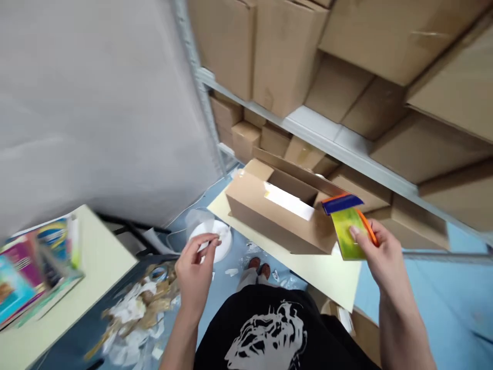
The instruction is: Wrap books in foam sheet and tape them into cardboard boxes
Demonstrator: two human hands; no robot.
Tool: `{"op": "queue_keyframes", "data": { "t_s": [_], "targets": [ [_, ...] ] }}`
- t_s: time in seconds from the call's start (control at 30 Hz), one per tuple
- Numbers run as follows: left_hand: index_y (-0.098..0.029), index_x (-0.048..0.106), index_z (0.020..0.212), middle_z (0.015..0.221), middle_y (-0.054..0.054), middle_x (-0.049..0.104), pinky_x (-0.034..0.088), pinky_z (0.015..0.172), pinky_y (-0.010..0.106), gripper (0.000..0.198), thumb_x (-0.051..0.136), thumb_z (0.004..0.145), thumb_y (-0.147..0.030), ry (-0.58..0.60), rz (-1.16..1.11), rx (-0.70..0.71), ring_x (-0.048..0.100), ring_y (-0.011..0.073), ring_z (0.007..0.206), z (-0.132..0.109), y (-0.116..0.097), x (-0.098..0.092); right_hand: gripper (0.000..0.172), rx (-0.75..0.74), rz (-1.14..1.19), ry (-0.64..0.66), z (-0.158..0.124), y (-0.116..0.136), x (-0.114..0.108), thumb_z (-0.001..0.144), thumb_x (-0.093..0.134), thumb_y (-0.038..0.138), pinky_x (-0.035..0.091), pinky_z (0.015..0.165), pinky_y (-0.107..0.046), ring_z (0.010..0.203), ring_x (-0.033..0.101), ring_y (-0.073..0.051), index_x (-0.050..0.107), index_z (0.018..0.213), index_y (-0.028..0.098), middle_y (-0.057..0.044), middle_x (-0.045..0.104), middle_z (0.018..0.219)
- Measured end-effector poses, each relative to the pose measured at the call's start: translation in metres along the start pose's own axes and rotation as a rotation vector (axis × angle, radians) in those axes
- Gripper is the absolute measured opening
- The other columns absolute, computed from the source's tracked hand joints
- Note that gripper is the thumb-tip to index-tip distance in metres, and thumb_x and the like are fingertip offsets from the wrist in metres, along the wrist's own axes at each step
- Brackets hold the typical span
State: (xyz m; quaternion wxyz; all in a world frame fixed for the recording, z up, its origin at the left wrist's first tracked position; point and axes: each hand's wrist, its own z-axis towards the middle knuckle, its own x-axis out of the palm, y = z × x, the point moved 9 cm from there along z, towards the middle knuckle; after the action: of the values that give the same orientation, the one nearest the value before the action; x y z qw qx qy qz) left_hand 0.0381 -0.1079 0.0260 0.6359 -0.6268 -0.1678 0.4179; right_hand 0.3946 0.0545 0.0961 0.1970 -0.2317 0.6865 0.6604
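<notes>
My right hand is closed around a flat yellow-green item with an orange edge and a dark blue band, its thumb pressed on the face. I cannot tell what kind of thing it is. This item is held over the right end of an open cardboard box, which rests on a pale yellow table. A white strip shows at the box's opening. To the left of the box, my left hand is raised with thumb and fingers pinched together; whatever they may hold is too small to make out.
Shelving packed with cardboard boxes stands behind the table. Colourful books lie on a side table at left. Torn paper and plastic cover the floor beside it. A white round object stands beyond my left hand.
</notes>
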Motion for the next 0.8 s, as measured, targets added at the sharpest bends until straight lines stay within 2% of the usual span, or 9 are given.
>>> {"op": "queue_keyframes", "data": {
  "t_s": [0.07,0.13,0.23,0.33,0.47,0.6,0.7,0.8],
  "targets": [
    [-0.020,0.066,0.081,0.090,0.004,0.064,0.057,0.067,0.025,0.012,0.062,0.080,-0.031,0.149,0.013,0.050,0.063,0.0163,0.088,-0.018,-0.008,0.032,0.034,0.064,0.217,-0.085,-0.003,-0.012,-0.026,0.070,0.062,0.052,0.036,0.044,-0.024,0.047,0.046,-0.012,0.051,0.072,0.021,0.001,0.052,0.060],
    [-0.021,0.065,0.081,0.091,0.004,0.064,0.058,0.067,0.025,0.011,0.061,0.080,-0.031,0.307,-0.002,0.041,0.064,0.0166,0.086,-0.038,-0.014,0.069,0.032,0.099,0.352,-0.238,-0.014,-0.030,-0.060,0.068,0.064,0.050,0.036,0.044,-0.024,0.047,0.046,-0.011,0.052,0.074,0.020,0.001,0.053,0.061],
    [-0.021,0.062,0.087,0.089,0.003,0.065,0.059,0.069,0.027,0.013,0.060,0.080,-0.033,0.613,-0.004,-0.052,0.068,0.0155,0.076,-0.072,-0.016,0.127,0.030,0.155,0.429,-0.506,-0.045,-0.068,-0.109,0.069,0.063,0.048,0.035,0.042,-0.023,0.045,0.042,-0.010,0.051,0.076,0.021,0.002,0.050,0.061],
    [-0.022,0.061,0.090,0.091,0.003,0.065,0.060,0.073,0.028,0.014,0.057,0.081,-0.033,0.864,0.020,-0.057,0.068,0.0156,0.077,-0.102,-0.021,0.175,0.030,0.256,0.419,-0.663,-0.076,-0.113,-0.138,0.072,0.062,0.047,0.036,0.043,-0.022,0.047,0.044,-0.010,0.051,0.077,0.020,0.002,0.051,0.063],
    [-0.023,0.063,0.090,0.092,0.004,0.063,0.060,0.076,0.028,0.013,0.055,0.082,-0.030,1.057,0.012,0.034,0.066,0.0154,0.083,-0.133,-0.030,0.223,0.033,0.407,0.450,-0.690,-0.098,-0.170,-0.144,0.073,0.063,0.050,0.038,0.044,-0.023,0.050,0.047,-0.011,0.056,0.080,0.019,0.000,0.055,0.066],
    [-0.023,0.063,0.085,0.087,0.003,0.063,0.059,0.072,0.029,0.013,0.049,0.083,-0.023,1.200,0.039,0.119,0.065,0.0151,0.079,-0.172,-0.034,0.262,0.034,0.491,0.481,-0.737,-0.108,-0.204,-0.148,0.072,0.066,0.050,0.038,0.045,-0.021,0.050,0.047,-0.010,0.058,0.079,0.018,0.001,0.056,0.065],
    [-0.023,0.061,0.078,0.080,0.003,0.064,0.056,0.076,0.034,0.013,0.049,0.081,-0.018,1.205,0.124,0.236,0.063,0.0180,0.079,-0.194,-0.031,0.282,0.034,0.510,0.463,-0.727,-0.104,-0.214,-0.153,0.074,0.064,0.051,0.039,0.045,-0.022,0.051,0.047,-0.011,0.058,0.079,0.017,0.001,0.056,0.066],
    [-0.023,0.061,0.076,0.075,0.002,0.064,0.054,0.071,0.033,0.012,0.051,0.078,-0.017,1.203,0.239,0.210,0.063,0.0185,0.074,-0.204,-0.006,0.286,0.034,0.529,0.424,-0.701,-0.097,-0.222,-0.157,0.075,0.064,0.051,0.043,0.047,-0.023,0.054,0.052,-0.013,0.061,0.084,0.017,-0.001,0.059,0.068]
  ]
}}
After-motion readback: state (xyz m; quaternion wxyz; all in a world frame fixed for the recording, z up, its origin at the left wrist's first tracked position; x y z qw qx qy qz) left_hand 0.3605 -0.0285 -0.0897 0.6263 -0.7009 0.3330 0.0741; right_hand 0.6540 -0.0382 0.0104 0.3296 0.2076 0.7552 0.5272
